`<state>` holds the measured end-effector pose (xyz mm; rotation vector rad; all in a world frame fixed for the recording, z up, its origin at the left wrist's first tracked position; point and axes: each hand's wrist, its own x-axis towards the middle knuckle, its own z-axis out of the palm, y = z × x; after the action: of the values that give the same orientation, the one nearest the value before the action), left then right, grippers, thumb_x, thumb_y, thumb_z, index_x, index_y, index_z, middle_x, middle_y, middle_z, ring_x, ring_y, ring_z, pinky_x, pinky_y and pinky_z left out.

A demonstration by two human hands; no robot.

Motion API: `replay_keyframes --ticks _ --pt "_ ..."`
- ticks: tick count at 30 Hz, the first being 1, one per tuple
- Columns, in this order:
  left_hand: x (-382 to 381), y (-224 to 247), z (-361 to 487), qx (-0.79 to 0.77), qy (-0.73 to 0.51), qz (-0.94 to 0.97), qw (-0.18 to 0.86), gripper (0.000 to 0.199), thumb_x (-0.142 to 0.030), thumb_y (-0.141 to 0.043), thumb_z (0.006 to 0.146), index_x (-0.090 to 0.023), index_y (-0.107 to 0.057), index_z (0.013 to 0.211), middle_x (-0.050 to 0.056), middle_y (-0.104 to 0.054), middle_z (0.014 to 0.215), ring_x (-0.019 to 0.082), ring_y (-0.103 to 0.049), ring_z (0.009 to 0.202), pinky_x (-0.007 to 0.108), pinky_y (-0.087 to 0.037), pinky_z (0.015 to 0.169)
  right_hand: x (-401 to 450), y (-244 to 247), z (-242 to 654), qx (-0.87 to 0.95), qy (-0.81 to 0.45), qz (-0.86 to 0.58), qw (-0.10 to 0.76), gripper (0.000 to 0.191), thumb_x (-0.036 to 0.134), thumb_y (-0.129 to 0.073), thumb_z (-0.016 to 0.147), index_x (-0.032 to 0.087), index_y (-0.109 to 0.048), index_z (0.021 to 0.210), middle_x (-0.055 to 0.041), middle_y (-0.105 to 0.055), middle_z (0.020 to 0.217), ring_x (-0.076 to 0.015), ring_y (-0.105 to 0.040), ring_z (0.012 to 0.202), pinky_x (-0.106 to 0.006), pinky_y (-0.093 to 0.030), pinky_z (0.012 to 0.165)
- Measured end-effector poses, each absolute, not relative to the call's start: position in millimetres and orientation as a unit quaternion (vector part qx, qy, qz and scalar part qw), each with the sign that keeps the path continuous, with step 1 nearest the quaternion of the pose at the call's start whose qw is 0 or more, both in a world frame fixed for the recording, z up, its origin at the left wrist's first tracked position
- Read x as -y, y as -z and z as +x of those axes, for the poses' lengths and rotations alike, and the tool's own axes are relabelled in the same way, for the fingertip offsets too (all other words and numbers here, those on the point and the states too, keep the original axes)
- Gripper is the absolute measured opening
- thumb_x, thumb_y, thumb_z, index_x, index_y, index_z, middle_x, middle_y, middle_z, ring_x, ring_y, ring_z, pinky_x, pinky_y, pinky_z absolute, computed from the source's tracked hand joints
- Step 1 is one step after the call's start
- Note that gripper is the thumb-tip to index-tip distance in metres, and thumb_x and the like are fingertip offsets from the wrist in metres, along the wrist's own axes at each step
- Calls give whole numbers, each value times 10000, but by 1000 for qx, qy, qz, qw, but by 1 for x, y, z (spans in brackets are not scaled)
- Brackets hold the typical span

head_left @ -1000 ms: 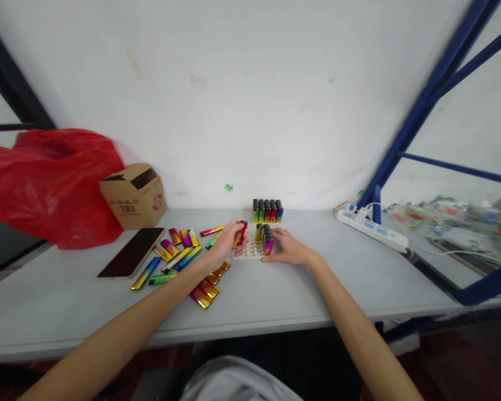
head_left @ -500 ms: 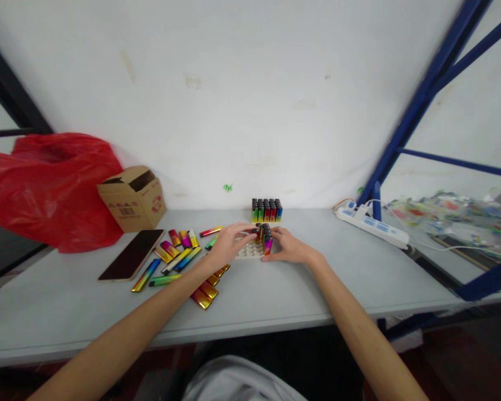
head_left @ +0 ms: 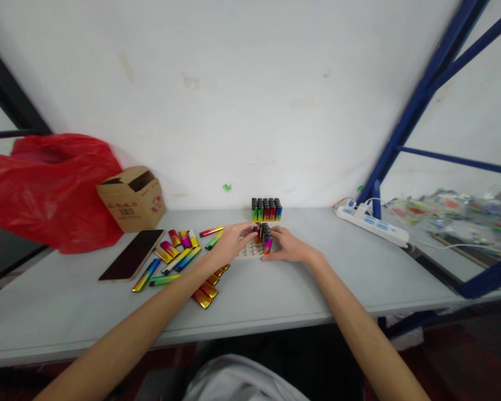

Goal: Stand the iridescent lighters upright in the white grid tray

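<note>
Pinched between the fingertips of my left hand [head_left: 232, 240] is a black-topped lighter [head_left: 256, 229], held by the upright ones. A pale tray with round holes [head_left: 249, 250] lies under my hands. Along its right side a row of lighters [head_left: 267, 240] stands upright, the nearest one pink and orange. My right hand [head_left: 287, 245] rests at the tray's right edge, thumb and fingers apart around the row, steadying the tray or the row; I cannot tell which. Loose metallic lighters [head_left: 183, 259] lie spread out left of the tray, some hidden by my left forearm.
A block of upright lighters [head_left: 266, 210] stands by the wall behind the tray. To the left are a phone-like dark tablet [head_left: 132, 255], a cardboard box [head_left: 131, 197] and a red plastic bag [head_left: 54, 192]. A white power strip [head_left: 371, 225] lies at the right near a blue frame [head_left: 417, 106].
Both hands stay nearly where they were. The left hand's lighter sits slightly lower and closer to the standing row.
</note>
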<state>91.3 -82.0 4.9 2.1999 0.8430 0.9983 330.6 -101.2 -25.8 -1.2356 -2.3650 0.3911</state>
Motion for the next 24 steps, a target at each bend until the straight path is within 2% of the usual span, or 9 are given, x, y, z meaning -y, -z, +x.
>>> replay_keyframes --ticks 3,7,9,14,19,21,24 --pt "84 -3 93 -335 -393 801 301 316 -356 -659 898 -245 -627 1192 54 -770 964 235 -720 881 337 -538 835 102 24 330 854 -143 -447 223 825 601 -828 707 137 -597 1348 -177 -581 1330 -344 -528 1261 -499 -406 1123" --pt "85 -1 95 -336 -383 818 267 133 -352 -677 877 -231 -673 935 49 -749 882 229 -683 824 323 -507 828 104 23 330 852 -149 -446 228 802 616 -819 711 160 -608 1337 -170 -587 1323 -345 -536 1251 -509 -415 1112" --pt "83 -2 94 -327 -366 837 241 139 -353 -671 876 -222 -692 835 53 -729 842 225 -653 798 313 -489 827 104 23 330 853 -147 -447 227 800 620 -810 719 156 -608 1338 -176 -585 1325 -345 -537 1250 -511 -414 1113" --pt "68 -12 74 -390 -345 837 169 206 -397 -627 886 -219 -728 862 83 -727 868 252 -645 862 323 -471 881 102 25 331 855 -146 -441 231 798 620 -808 722 157 -607 1339 -180 -583 1342 -346 -539 1256 -515 -406 1122" --pt "46 -21 31 -547 -196 814 15 277 -349 -582 864 -178 -743 1011 154 -738 1081 300 -655 1042 354 -460 948 103 24 331 854 -150 -440 233 801 626 -799 729 155 -601 1345 -176 -579 1343 -340 -537 1263 -505 -406 1125" --pt "40 -21 17 -574 -138 807 -2 302 -369 -572 866 -176 -749 1015 172 -739 1088 312 -671 1024 359 -479 900 103 23 331 854 -150 -441 230 797 625 -796 735 154 -600 1347 -174 -579 1341 -340 -531 1272 -502 -401 1129" --pt "37 -18 4 -590 -59 805 8 302 -362 -519 900 -182 -761 922 188 -749 997 319 -696 908 366 -489 788 104 23 331 855 -149 -445 221 804 624 -799 731 145 -600 1345 -177 -574 1344 -342 -528 1277 -498 -402 1131"
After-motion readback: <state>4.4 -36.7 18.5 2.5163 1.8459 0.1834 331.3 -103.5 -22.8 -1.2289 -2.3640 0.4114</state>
